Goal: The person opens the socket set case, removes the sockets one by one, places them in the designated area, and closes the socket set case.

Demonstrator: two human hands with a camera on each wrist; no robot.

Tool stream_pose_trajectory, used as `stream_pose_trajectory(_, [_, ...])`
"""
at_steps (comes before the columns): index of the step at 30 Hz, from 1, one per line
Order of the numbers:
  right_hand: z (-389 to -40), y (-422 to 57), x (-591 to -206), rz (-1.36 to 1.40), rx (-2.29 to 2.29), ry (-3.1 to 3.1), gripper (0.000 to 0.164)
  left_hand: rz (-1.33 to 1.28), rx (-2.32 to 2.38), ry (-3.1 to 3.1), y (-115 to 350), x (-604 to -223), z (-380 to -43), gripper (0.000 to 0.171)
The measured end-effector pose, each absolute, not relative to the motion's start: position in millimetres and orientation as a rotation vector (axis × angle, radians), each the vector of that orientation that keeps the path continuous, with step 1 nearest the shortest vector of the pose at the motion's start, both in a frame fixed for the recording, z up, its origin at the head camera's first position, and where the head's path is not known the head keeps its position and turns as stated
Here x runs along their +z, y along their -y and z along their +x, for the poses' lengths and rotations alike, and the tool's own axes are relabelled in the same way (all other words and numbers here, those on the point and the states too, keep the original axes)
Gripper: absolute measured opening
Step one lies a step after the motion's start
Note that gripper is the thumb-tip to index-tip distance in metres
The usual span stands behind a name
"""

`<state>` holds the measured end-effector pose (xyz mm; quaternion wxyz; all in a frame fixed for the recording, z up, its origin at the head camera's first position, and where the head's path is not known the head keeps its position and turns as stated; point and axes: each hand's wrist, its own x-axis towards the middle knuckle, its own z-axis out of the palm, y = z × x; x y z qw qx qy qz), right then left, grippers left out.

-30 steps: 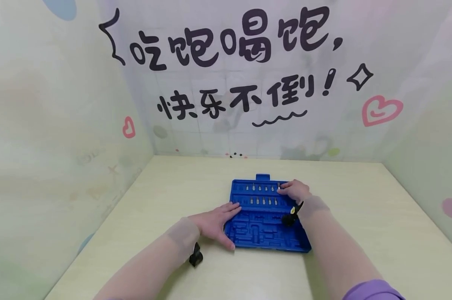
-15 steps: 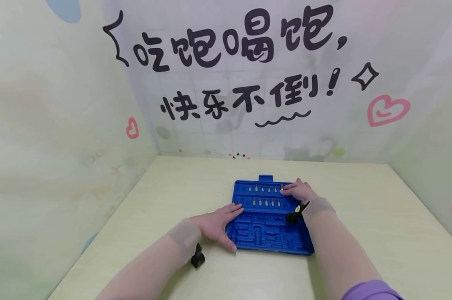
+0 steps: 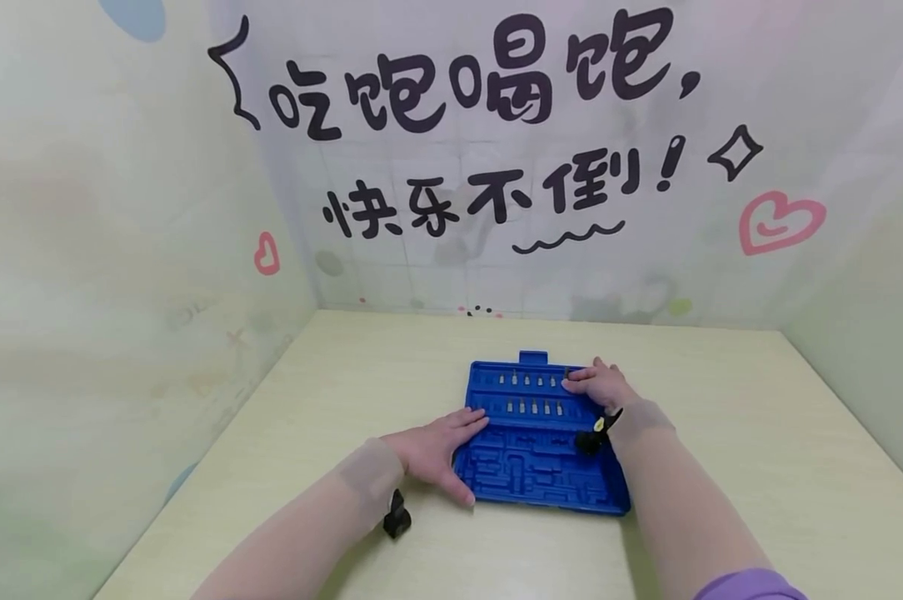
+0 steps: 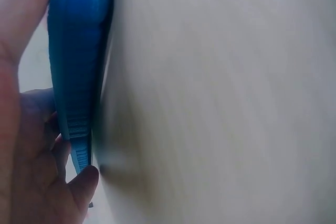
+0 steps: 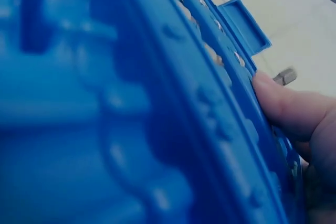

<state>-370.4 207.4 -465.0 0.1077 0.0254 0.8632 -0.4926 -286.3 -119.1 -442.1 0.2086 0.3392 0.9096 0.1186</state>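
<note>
Pale wall (image 3: 436,279) at the back; light wood-toned table (image 3: 391,367) below, its far edge meeting the wall. Black lettering (image 3: 519,62) in two lines across the wall. Blue case (image 3: 534,471) flat on the table, slightly right of centre in the head view, interior upward: moulded recesses in the near part, two stepped rows of slots in the far part. Left hand (image 3: 436,446) against the left side of the case, fingers straight and close together over the rim, thumb spread wide toward the near left corner; ribbed outer side of the case just beside the palm in the left wrist view. Right hand (image 3: 601,385) at the far right corner, thumb and forefinger pinching a small metal bit (image 5: 286,76); remaining fingers partly hidden. Purple sleeve (image 3: 747,585) on the right forearm, at the lower border. Black device (image 3: 396,518) at the left wrist; similar black unit (image 3: 590,442) at the right wrist, above the case. Latch tab (image 3: 533,358) projecting from the far edge. Upper row of bits (image 3: 527,380), five in slots; lower row of bits (image 3: 535,407), also five. Pinched bit, end projecting beyond the thumb; contact with a slot impossible to tell.
</note>
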Motion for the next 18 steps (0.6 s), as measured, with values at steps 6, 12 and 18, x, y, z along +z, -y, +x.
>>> stream_pose_trajectory(6, [-368.4,-204.7,-464.6,0.087,-1.474,-2.578,0.043,0.933,0.324,-2.536,119.7,-442.2,-286.4,0.119])
stream_pose_trajectory(12, [-366.9,-204.5,-462.9,0.069,-1.480,-2.593,0.038,0.935,0.321,-2.533,119.1,-441.2,-285.9,0.119])
stream_pose_trajectory(18, [-365.6,-206.4,-461.0,0.050,-1.492,-2.569,0.038,0.941,0.310,-2.536,117.8,-439.8,-284.5,0.118])
